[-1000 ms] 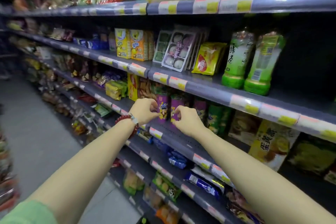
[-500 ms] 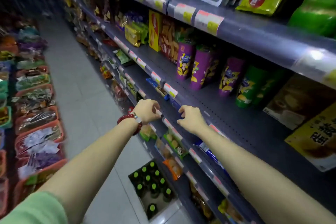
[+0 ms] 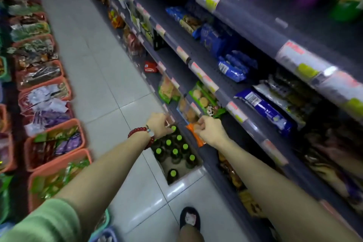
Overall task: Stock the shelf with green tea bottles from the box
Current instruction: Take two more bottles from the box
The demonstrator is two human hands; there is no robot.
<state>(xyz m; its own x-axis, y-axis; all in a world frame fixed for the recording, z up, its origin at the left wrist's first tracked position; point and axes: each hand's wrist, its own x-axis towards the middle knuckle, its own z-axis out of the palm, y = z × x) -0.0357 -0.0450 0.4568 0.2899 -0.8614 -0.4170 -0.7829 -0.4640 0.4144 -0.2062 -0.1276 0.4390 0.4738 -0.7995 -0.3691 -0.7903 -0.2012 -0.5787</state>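
Observation:
An open box (image 3: 188,174) stands on the floor against the foot of the shelving, holding several green tea bottles (image 3: 173,173) with bright green caps. My left hand (image 3: 159,124), a red bead bracelet on its wrist, hangs above the far end of the box with fingers curled and nothing in them. My right hand (image 3: 210,128) is stretched out beside it, over the box's shelf-side edge, loosely closed and holding nothing. Both hands are above the bottles, not touching them. The shelf with the standing tea bottles is out of view.
Grey shelves (image 3: 255,124) with snack packets and price tags run along the right. Orange baskets (image 3: 57,165) of packaged goods line the left of the tiled aisle (image 3: 94,68). My foot in a dark slipper (image 3: 189,219) stands just short of the box.
The view has swung down from the upper shelves to the floor. Both hands have dropped from the shelf edge to just above the box of bottles.

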